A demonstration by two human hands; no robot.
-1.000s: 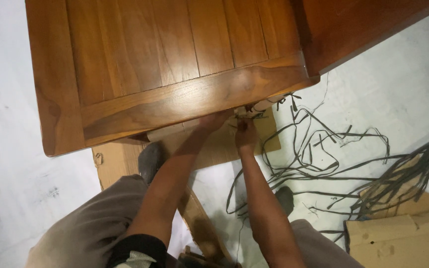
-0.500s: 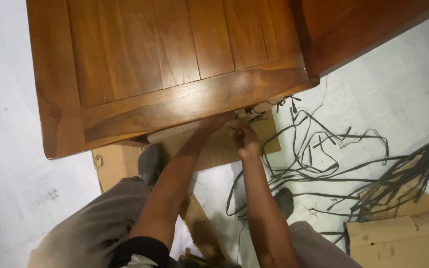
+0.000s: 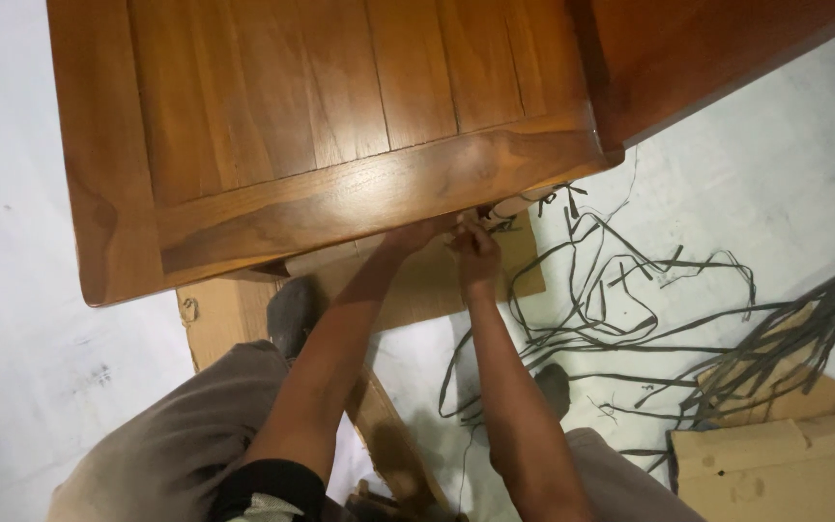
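Observation:
A brown wooden panel (image 3: 340, 145) with a raised frame fills the top of the head view. My left hand (image 3: 417, 235) reaches under its lower edge, fingers mostly hidden beneath the wood. My right hand (image 3: 475, 246) is beside it, fingers closed on a thin dark strap (image 3: 509, 224) at the panel's lower right edge. A pale round piece (image 3: 512, 205) shows just under the edge there. What the left hand grips cannot be seen.
Flat cardboard (image 3: 427, 280) lies on the white floor under the panel. A tangle of dark straps (image 3: 630, 300) spreads to the right. A cardboard box (image 3: 775, 464) sits at the bottom right. My knees and shoes (image 3: 292, 309) are below.
Both hands stay at the panel's lower edge. The right hand has shifted slightly, working the strap. The panel has not moved.

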